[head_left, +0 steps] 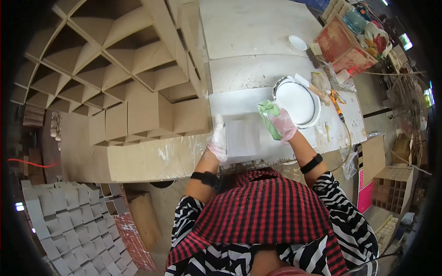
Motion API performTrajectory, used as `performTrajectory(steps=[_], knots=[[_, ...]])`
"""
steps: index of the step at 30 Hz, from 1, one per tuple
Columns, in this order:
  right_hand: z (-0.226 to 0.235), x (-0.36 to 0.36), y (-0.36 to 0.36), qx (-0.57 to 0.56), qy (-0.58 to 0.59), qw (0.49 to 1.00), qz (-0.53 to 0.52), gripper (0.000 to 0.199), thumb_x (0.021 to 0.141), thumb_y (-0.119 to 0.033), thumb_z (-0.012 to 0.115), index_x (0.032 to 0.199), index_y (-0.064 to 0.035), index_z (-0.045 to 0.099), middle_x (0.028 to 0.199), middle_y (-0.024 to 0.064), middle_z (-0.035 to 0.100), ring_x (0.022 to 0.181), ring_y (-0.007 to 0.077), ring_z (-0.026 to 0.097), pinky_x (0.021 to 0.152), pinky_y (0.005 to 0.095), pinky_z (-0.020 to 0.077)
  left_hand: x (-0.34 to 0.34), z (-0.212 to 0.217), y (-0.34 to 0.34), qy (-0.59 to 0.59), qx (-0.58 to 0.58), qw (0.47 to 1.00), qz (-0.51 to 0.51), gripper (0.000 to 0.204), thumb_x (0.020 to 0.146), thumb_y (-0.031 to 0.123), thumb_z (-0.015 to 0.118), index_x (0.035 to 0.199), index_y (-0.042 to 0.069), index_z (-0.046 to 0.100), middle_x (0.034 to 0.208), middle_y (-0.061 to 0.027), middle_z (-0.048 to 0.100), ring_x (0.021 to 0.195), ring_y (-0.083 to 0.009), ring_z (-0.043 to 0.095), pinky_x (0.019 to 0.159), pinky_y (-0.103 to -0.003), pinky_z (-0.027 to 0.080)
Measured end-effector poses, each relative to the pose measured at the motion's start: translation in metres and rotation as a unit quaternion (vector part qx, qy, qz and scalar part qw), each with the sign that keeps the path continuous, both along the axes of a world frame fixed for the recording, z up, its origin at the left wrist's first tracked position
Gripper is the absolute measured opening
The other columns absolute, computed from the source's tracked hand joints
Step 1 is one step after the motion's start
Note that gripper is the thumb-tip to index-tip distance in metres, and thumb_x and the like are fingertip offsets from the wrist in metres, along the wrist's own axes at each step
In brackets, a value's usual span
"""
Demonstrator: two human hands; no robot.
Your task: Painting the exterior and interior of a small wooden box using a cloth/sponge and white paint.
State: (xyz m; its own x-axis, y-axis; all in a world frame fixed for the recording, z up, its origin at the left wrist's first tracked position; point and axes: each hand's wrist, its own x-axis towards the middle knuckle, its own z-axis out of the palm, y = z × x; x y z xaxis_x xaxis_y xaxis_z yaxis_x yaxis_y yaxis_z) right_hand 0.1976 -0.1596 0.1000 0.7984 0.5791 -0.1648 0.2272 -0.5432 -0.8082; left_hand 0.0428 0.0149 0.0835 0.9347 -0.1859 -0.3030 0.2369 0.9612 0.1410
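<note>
My left hand [218, 139], in a thin whitish glove, lies with fingers stretched along the left side of a pale rectangular block [242, 138] with fine lines on its top. Nothing shows in its grasp. On the block's other side, my right hand [286, 127] wears a similar stained glove and grips a green cloth [269, 118]. Just beyond that hand stands a round tub of white liquid [294, 102]. A flat wooden-handled tool [316, 91] lies across the tub's right rim.
Tall cardboard divider grids [138, 69] stand on the table's left. An orange air gun [337, 105] with a hose lies right of the tub. Farther back are a white bowl [297, 43] and a worn red box [343, 43]. Grey cartons [78, 221] fill the lower left.
</note>
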Motion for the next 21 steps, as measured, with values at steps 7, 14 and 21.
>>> performTrajectory(steps=[7, 14, 21], knots=[[0.052, -0.002, -0.013, 0.15, 0.124, 0.981, -0.009, 0.036, 0.082, -0.014, 0.057, 0.116, -0.0016, 0.051, 0.108, 0.0071, 0.059, 0.098, 0.017, 0.055, 0.085, 0.0275, 0.0428, -0.001, 0.014, -0.013, -0.035, 0.077, 0.995, 0.044, 0.078, 0.082, 0.065, 0.027, 0.13, 0.005, 0.035, 0.128, -0.011, 0.044, 0.117, -0.0236, 0.043, 0.098, -0.037, 0.035], [0.062, -0.023, -0.001, 0.108, -0.056, 0.983, 0.141, 0.031, 0.077, -0.013, 0.06, 0.108, -0.0085, 0.056, 0.095, 0.0103, 0.061, 0.085, 0.0212, 0.058, 0.076, 0.03, 0.0462, 0.0, 0.026, -0.02, -0.06, 0.072, 0.992, 0.079, 0.078, 0.085, 0.063, 0.014, 0.13, 0.004, 0.035, 0.129, -0.0097, 0.043, 0.118, -0.0228, 0.042, 0.098, -0.035, 0.035], [0.094, -0.046, 0.011, -0.154, -0.305, 0.845, 0.411, 0.036, 0.069, -0.019, 0.062, 0.105, -0.0217, 0.058, 0.088, 0.0088, 0.056, 0.08, 0.0278, 0.059, 0.07, 0.0345, 0.0482, 0.003, 0.024, -0.016, -0.07, 0.093, 0.991, 0.072, 0.081, 0.083, 0.065, 0.01, 0.129, 0.004, 0.036, 0.124, -0.011, 0.047, 0.114, -0.0232, 0.045, 0.097, -0.035, 0.037]])
